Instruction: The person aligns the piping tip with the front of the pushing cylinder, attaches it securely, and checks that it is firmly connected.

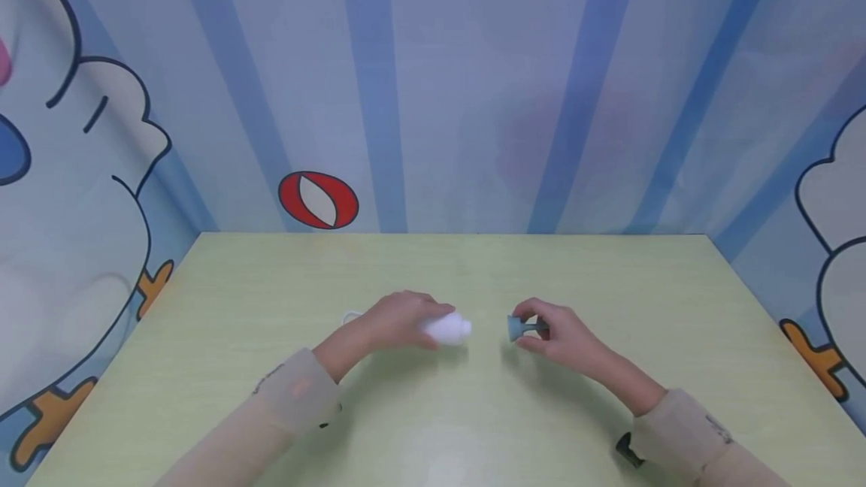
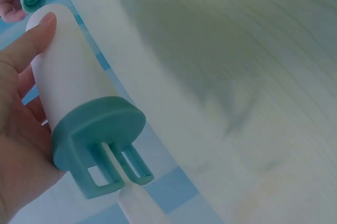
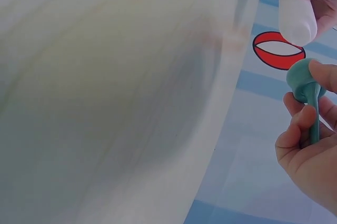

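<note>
In the head view my left hand (image 1: 402, 319) grips a white bottle (image 1: 446, 329) from above, its narrow end pointing right. The left wrist view shows a teal end piece (image 2: 100, 129) with two open loops on the bottle's other end. A thumb lies along the bottle's side. Across a small gap, my right hand (image 1: 568, 333) holds a teal cap-like piece (image 1: 516, 328) by its cup and thin stem (image 3: 313, 113). The cup's hollow side faces the bottle, with a ring visible inside it. Bottle and cap piece are apart, both held above the table.
A pale wood-grain table (image 1: 433, 412) lies under both hands. Behind it hangs a blue striped backdrop (image 1: 467, 96) with cartoon figures and a red-and-white oval (image 1: 318, 200). A thin white loop (image 1: 350, 316) shows just left of my left hand.
</note>
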Demonstrator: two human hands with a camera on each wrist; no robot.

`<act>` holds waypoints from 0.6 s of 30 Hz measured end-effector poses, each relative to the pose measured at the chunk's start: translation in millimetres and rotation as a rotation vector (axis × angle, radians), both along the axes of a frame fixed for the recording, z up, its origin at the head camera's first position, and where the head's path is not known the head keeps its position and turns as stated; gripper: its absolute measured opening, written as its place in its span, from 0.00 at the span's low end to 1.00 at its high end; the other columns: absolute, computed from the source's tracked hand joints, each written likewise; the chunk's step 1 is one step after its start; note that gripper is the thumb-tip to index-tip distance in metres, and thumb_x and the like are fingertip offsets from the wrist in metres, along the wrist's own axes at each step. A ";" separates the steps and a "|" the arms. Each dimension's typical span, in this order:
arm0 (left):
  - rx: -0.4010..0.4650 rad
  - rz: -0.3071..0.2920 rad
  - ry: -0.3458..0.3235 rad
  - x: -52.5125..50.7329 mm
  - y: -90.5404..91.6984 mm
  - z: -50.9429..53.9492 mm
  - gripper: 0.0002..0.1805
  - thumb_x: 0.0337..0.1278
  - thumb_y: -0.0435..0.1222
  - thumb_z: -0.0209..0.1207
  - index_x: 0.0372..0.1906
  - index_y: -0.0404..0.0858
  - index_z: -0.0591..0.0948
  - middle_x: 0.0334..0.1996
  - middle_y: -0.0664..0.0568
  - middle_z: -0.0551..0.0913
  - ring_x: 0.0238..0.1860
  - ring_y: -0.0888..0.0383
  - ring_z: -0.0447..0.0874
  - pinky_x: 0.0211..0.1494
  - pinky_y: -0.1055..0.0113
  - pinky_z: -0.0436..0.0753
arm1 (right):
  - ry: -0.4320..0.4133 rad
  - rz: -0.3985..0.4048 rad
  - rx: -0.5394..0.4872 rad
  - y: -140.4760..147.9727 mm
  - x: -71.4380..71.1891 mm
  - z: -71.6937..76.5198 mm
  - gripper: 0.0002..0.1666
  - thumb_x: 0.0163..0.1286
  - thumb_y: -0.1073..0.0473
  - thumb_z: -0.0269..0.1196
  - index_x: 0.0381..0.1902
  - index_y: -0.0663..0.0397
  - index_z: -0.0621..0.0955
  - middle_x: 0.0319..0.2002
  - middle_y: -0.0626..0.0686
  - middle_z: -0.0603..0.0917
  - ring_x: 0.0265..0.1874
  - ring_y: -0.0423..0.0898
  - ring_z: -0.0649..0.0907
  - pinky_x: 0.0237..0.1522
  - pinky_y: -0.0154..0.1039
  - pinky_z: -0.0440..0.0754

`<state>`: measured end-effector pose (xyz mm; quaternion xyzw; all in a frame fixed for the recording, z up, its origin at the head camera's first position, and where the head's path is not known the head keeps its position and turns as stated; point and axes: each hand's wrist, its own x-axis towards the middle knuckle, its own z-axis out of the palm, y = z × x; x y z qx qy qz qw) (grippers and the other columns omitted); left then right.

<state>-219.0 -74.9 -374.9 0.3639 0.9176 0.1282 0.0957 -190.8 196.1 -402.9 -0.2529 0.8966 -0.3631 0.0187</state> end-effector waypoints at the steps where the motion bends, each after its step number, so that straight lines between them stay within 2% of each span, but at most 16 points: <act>1: 0.001 -0.009 0.004 0.9 1.9 0.0 0.28 0.44 0.43 0.64 0.56 0.46 0.73 0.46 0.49 0.79 0.44 0.54 0.76 0.45 0.60 0.75 | -0.002 0.000 0.002 -0.8 -0.1 -0.3 0.17 0.55 0.62 0.63 0.43 0.54 0.74 0.28 0.46 0.75 0.17 0.36 0.65 0.20 0.29 0.65; 6: 0.003 -0.039 0.008 4.7 10.5 -0.6 0.28 0.45 0.44 0.63 0.56 0.46 0.73 0.46 0.49 0.79 0.43 0.55 0.76 0.44 0.62 0.75 | -0.006 0.001 -0.005 -4.1 0.9 -0.1 0.17 0.55 0.62 0.64 0.43 0.53 0.75 0.28 0.47 0.75 0.16 0.36 0.64 0.19 0.29 0.65; 18: 0.017 -0.054 0.006 7.6 23.3 -1.2 0.28 0.45 0.45 0.63 0.56 0.46 0.73 0.46 0.51 0.79 0.42 0.58 0.76 0.43 0.65 0.75 | -0.040 0.025 -0.054 -8.6 3.0 -0.8 0.16 0.55 0.60 0.63 0.42 0.52 0.75 0.29 0.49 0.77 0.17 0.36 0.66 0.20 0.29 0.67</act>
